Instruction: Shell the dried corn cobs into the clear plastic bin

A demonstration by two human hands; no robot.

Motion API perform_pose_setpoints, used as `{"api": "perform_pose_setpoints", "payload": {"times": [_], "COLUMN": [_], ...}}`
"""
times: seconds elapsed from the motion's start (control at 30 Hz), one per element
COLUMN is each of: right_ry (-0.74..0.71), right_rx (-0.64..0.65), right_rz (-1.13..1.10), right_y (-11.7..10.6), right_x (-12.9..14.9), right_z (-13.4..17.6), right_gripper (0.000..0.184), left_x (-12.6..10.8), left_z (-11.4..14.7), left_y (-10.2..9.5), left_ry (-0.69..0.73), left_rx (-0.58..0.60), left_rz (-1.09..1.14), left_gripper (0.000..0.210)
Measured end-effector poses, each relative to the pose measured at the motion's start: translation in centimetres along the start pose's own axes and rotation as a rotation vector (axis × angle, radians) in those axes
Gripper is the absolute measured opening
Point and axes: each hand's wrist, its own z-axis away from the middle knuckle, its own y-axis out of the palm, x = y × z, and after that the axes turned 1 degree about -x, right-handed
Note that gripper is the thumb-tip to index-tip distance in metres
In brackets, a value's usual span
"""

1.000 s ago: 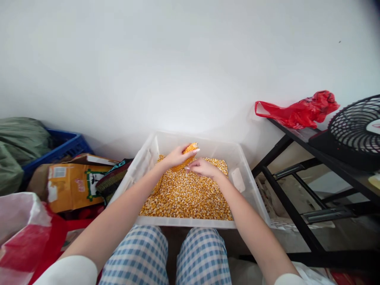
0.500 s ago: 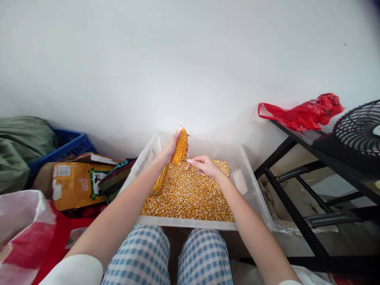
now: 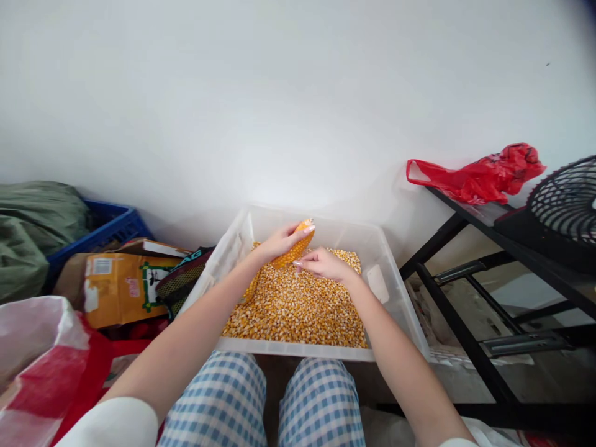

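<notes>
My left hand [image 3: 282, 241] is wrapped round an ear of corn [image 3: 295, 251], which leans with its tip up and to the right. Its yellow kernels show between my fingers and below them. Close against the lower end of the ear, my right hand [image 3: 323, 265] is closed in a pinch; the thin rod-like tool in its fingers is mostly hidden now. Both hands are over a translucent plastic bin [image 3: 395, 310] holding a bed of loose corn kernels [image 3: 298, 310]. Another ear of corn [image 3: 250, 290] lies on the kernels at the left, partly behind my left forearm.
On the left are a blue crate [image 3: 116, 226] with a green cover, an orange cardboard box [image 3: 114, 292] and a red-and-white bag [image 3: 51, 360]. A black metal-framed table [image 3: 465, 329] at the right carries a red plastic bag [image 3: 484, 177] and a fan [image 3: 568, 198]. A white wall stands behind the bin.
The ear of corn has tipped over to the right and lower in my left hand, which now covers more of it. My right hand has shifted slightly right, and its tool is less visible.
</notes>
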Motion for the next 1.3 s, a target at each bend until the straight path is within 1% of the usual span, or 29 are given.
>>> {"api": "perform_pose_setpoints", "payload": {"times": [0.1, 0.2, 0.27, 0.33, 0.37, 0.4, 0.47, 0.53, 0.57, 0.67, 0.73, 0.8, 0.93, 1.1, 1.3], "right_ry": [0.014, 0.023, 0.015, 0.027, 0.024, 0.007, -0.036, -0.058, -0.057, -0.083, -0.106, -0.127, -0.130, -0.121, -0.152], "right_rx": [0.012, 0.044, 0.140, 0.277, 0.290, 0.259, 0.178, 0.062, -0.028, -0.322, -0.430, -0.444, -0.415, -0.443, -0.433], "right_rz": [0.050, 0.151, 0.252, 0.316, 0.334, 0.337, 0.310, 0.244, 0.205, 0.088, 0.073, 0.099, 0.148, 0.174, 0.165], "right_y": [-0.1, 1.0, 2.4, 3.7, 4.1, 4.2, 3.4, 2.0, 1.2, -0.2, -0.1, 0.3, 1.1, 1.1, 1.2], "right_x": [-0.4, -0.8, -1.0, -1.0, -0.9, -0.7, -0.1, 0.5, 0.8, 1.4, 1.5, 1.6, 1.7, 1.6, 1.1], "right_z": [-0.2, -0.8, -1.5, -1.9, -2.0, -2.0, -1.6, -0.8, -0.5, 0.1, 0.0, -0.2, -0.3, -0.3, -0.7], "right_gripper": [0.036, 0.029, 0.019, 0.017, 0.017, 0.018, 0.023, 0.032, 0.036, 0.042, 0.043, 0.043, 0.042, 0.040, 0.038], "left_x": [0.0, 0.2, 0.4, 0.5, 0.6, 0.7, 0.8, 0.9, 1.0, 0.9, 0.8, 0.8, 0.8, 1.0, 0.4], "left_z": [0.0, -0.1, -0.1, -0.1, -0.1, -0.1, -0.3, -0.6, -0.7, -1.1, -1.3, -1.3, -1.3, -1.4, -1.2], "left_y": [0.2, 0.6, 1.1, 1.6, 1.7, 1.7, 1.2, 0.4, -0.1, -1.3, -1.7, -1.7, -1.5, -1.7, -1.5], "left_ry": [0.101, 0.132, 0.142, 0.142, 0.134, 0.121, 0.073, -0.005, -0.047, -0.142, -0.162, -0.165, -0.166, -0.150, -0.114], "left_rx": [0.003, 0.019, 0.038, 0.042, 0.022, -0.017, -0.124, -0.230, -0.270, -0.324, -0.326, -0.319, -0.308, -0.320, -0.327], "left_rz": [-0.175, -0.285, -0.363, -0.399, -0.383, -0.342, -0.197, -0.004, 0.093, 0.316, 0.393, 0.430, 0.449, 0.449, 0.392], "left_gripper": [0.031, 0.030, 0.031, 0.032, 0.033, 0.034, 0.036, 0.042, 0.045, 0.053, 0.054, 0.053, 0.051, 0.051, 0.050]}}
